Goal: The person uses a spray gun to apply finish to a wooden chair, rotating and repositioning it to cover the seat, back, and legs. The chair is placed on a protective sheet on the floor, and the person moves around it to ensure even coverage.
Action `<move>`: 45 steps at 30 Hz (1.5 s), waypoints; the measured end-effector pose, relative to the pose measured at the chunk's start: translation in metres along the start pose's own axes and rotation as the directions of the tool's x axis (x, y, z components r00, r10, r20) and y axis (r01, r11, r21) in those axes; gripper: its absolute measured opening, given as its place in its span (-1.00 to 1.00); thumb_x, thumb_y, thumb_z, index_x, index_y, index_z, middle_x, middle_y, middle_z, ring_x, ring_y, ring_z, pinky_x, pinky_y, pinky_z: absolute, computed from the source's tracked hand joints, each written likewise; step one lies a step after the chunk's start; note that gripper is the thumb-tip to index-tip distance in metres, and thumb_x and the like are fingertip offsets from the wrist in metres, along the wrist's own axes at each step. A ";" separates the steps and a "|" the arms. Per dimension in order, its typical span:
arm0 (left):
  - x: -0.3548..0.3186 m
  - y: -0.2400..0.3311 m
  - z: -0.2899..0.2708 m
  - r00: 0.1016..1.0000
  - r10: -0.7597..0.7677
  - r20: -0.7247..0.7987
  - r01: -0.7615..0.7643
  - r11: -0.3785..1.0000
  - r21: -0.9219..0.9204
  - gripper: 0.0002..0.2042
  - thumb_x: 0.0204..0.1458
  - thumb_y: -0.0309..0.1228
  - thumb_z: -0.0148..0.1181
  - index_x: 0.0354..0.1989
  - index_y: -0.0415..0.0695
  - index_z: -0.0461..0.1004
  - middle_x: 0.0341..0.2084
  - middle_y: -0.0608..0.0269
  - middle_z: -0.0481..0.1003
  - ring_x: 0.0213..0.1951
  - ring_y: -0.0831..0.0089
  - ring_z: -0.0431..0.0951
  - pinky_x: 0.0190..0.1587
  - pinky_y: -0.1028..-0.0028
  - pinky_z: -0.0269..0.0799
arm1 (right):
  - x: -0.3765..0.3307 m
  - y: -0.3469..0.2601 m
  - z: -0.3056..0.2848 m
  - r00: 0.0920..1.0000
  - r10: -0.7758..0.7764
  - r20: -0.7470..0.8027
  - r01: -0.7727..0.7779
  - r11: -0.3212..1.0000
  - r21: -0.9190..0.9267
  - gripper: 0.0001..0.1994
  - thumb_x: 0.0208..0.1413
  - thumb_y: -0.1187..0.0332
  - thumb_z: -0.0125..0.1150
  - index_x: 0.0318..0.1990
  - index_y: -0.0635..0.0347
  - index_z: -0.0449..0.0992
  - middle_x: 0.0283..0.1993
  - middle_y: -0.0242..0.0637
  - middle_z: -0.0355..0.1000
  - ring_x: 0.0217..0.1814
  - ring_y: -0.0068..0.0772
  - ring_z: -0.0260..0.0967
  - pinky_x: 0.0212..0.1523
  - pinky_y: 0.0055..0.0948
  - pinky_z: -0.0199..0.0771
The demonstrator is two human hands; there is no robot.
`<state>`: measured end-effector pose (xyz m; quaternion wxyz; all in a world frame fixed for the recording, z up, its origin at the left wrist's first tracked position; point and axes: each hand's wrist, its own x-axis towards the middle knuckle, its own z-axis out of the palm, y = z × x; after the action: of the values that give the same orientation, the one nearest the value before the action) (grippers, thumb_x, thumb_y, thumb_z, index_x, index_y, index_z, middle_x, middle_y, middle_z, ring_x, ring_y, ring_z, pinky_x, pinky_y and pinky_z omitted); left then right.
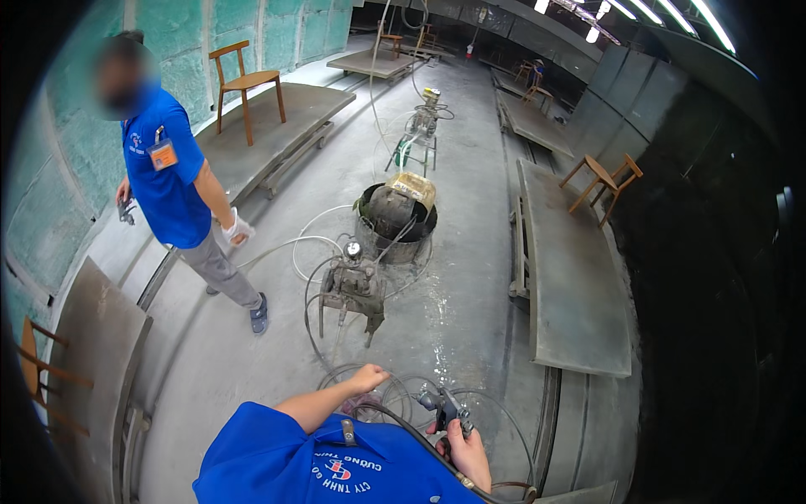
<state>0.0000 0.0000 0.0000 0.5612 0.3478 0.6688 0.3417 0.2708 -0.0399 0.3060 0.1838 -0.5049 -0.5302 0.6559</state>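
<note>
Two hands came up from the lower edge of the frame above a blue shirt (336, 466). The right hand (467, 449), at lower centre right, was wrapped around the grip of a spray gun (445, 409), fingers closed on it, with the gun's nozzle pointing up and left. A black hose (411, 437) ran from the gun down across the shirt. The left hand (368, 378), just left of the gun and apart from it, was curled into a loose fist over coiled hoses (395, 395) on the grey floor (470, 302); whether it held anything could not be told. Above the hands, at centre frame, stood a pump (353, 290) on legs with a small gauge on top, and just beyond it a black drum (395, 220) with a dirty bucket resting in it. At upper left another person (172, 181) in a blue shirt and grey trousers stood beside a low platform carrying a wooden chair (246, 84). At right, a second chair (603, 183) stood on a long grey platform (571, 286).
</note>
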 end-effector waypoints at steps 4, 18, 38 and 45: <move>-0.012 0.014 0.033 0.995 -0.027 0.100 0.021 0.998 0.064 -0.67 0.15 -0.11 0.17 -0.45 -0.14 0.49 -0.68 0.37 0.35 -0.68 0.53 0.31 -0.62 0.42 0.20 | -0.011 -0.004 -0.015 0.996 0.087 -0.026 -0.086 0.996 0.016 -0.44 0.36 -0.19 -0.07 -0.19 0.18 0.58 -0.61 -0.50 0.32 -0.60 -0.73 0.20 -0.59 -0.64 0.08; 0.011 0.034 0.050 0.992 0.108 -0.063 -0.076 0.921 0.381 -0.62 0.09 -0.10 0.12 -0.43 -0.23 0.55 -0.61 0.09 0.55 -0.53 0.29 0.59 -0.40 0.25 0.47 | -0.011 0.019 -0.013 0.993 0.084 -0.079 -0.089 0.995 -0.055 -0.64 0.30 0.03 0.19 -0.26 0.18 0.61 -0.61 -0.50 0.37 -0.59 -0.68 0.23 -0.56 -0.56 0.19; 0.000 0.040 0.041 0.987 0.162 -0.019 -0.149 0.945 0.291 -0.57 0.11 -0.04 0.13 -0.34 -0.25 0.62 -0.51 -0.03 0.61 -0.41 0.10 0.65 -0.24 0.15 0.52 | -0.013 -0.025 0.016 0.993 -0.063 -0.104 0.063 0.998 0.000 -0.67 0.31 0.09 0.17 -0.24 0.20 0.59 -0.50 -0.40 0.45 -0.48 -0.55 0.34 -0.44 -0.44 0.32; 0.006 0.014 0.043 0.991 0.135 -0.023 -0.119 0.935 0.335 -0.55 0.12 0.00 0.10 -0.39 -0.21 0.60 -0.55 0.00 0.60 -0.41 0.11 0.65 -0.25 0.16 0.52 | -0.012 -0.009 0.022 0.993 -0.061 -0.104 0.060 0.998 -0.008 -0.63 0.33 0.04 0.12 -0.28 0.19 0.58 -0.56 -0.43 0.40 -0.56 -0.56 0.27 -0.49 -0.45 0.27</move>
<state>0.0428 0.0153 0.0025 0.4558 0.4723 0.7056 0.2671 0.2540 -0.0573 0.3177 0.2299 -0.5227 -0.5363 0.6215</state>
